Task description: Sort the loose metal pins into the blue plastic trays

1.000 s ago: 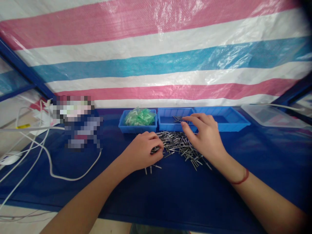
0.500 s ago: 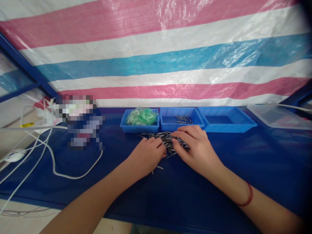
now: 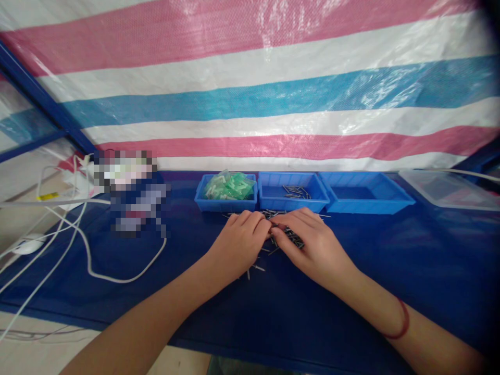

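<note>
A heap of small metal pins [image 3: 291, 237] lies on the blue table cover [image 3: 273, 307], mostly hidden under my hands. My left hand [image 3: 240, 245] rests on the heap's left side, fingers curled down over the pins. My right hand [image 3: 310, 245] lies on the right side, its fingers bent over the pins and meeting the left fingertips. A few loose pins [image 3: 255, 268] stick out below my left hand. Behind the heap, the middle blue tray [image 3: 292, 200] holds a few pins.
A blue tray with green plastic bags [image 3: 226, 188] stands at the left of the row, another blue tray [image 3: 367, 195] at the right. A clear lid [image 3: 445, 188] lies far right. White cables [image 3: 89, 260] loop at the left. A striped tarp [image 3: 250, 83] hangs behind.
My right hand came back from the middle tray and dropped onto the heap. Both hands have closed together over the pins, covering most of the pile.
</note>
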`<state>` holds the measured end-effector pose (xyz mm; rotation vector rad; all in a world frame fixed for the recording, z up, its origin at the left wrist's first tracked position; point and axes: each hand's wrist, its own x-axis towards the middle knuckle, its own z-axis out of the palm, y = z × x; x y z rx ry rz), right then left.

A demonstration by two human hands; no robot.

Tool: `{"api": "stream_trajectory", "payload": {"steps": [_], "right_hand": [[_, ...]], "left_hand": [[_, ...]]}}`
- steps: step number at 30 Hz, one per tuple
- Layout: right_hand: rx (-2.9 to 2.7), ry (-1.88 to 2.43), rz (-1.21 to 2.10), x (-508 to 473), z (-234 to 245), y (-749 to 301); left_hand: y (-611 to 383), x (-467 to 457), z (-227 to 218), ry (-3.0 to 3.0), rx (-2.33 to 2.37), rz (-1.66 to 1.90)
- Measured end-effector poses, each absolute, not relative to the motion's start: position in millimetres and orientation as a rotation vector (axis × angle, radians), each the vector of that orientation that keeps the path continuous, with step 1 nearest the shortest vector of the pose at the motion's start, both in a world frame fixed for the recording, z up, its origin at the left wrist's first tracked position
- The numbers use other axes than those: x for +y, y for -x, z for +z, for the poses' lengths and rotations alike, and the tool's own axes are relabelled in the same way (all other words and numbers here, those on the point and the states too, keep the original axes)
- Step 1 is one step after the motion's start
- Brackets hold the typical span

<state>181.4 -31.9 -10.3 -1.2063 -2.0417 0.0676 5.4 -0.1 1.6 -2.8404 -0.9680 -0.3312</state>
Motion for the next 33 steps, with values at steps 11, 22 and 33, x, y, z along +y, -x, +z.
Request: {"api": "stream_trajectory", "payload": {"steps": [11,22,33], "right_hand": [[-1.911,1.208,0.345,-33.0,-7.4,-179.8],[-1.890,1.188,0.419,-37.0,-5.9,-175.3],[-1.682,1.192,0.645,-33.4,-11.8,-175.4]], "left_hand": [[-8.0,3.4,1.2,3.139,-1.456,-1.397],[-9.5,3.0,-2.2,3.151,-1.714,-1.627],[-8.5,1.7,3.7,3.167,-1.559,-1.662]]}}
